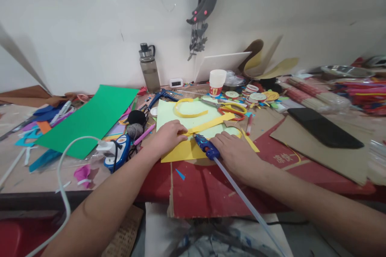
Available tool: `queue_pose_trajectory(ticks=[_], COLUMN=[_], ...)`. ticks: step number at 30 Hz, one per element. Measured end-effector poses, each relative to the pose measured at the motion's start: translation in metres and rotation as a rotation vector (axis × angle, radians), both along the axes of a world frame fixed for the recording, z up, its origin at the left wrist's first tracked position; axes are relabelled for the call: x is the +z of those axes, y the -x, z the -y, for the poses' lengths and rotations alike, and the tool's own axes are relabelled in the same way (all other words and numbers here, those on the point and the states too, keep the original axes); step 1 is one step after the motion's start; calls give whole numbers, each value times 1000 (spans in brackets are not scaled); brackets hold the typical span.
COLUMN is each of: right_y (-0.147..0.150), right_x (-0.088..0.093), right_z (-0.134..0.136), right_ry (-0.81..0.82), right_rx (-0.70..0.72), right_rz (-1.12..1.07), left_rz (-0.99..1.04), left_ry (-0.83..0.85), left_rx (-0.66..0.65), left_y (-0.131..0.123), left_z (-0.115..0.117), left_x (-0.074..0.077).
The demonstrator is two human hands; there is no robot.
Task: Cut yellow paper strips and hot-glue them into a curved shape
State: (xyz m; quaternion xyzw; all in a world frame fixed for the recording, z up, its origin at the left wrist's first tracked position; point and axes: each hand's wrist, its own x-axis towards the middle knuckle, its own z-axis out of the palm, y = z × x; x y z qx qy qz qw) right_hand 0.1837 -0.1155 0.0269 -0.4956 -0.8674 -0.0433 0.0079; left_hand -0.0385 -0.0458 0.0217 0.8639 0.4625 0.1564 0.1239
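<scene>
My left hand (170,138) has its fingertips pinched at the left end of a yellow paper strip (211,124). My right hand (230,150) is closed on a blue hot glue gun (208,147), its handle hidden by the hand. The gun's nozzle points left at the strip near my left fingers, and a long clear glue stick (241,194) trails from its back. Below lie a pale green sheet (165,114) and a yellow sheet (177,151). A curved yellow strip (189,115) rests just beyond, beside yellow-handled scissors (232,107) and red-handled scissors (235,115).
A green sheet (93,118), a blue power strip (120,152) with a white cord and yarn balls (135,124) lie left. A water bottle (150,68) and paper cup (216,82) stand behind. At right, a black phone (324,127) lies on cardboard (286,136).
</scene>
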Motion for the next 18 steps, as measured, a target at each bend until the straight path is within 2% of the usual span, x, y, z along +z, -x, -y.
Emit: queue_pose_trajectory(ticks=[4,8,12,18], right_y=[9,7,-1,-30], right_x=[4,1,-4,-7], right_z=[-1,-6,-4,8], right_ry=[13,-17,-26,-118], right_rx=[26,9,-18,76], right_rz=[-8,-21,-10,-124], left_rz=[2,-8,-26,-44], left_ry=[-5,6,10,15], left_rx=[-1,9,13,0], left_y=[-1,-1,-1,0], left_z=[1,1,1,1], left_x=[1,2,2,2])
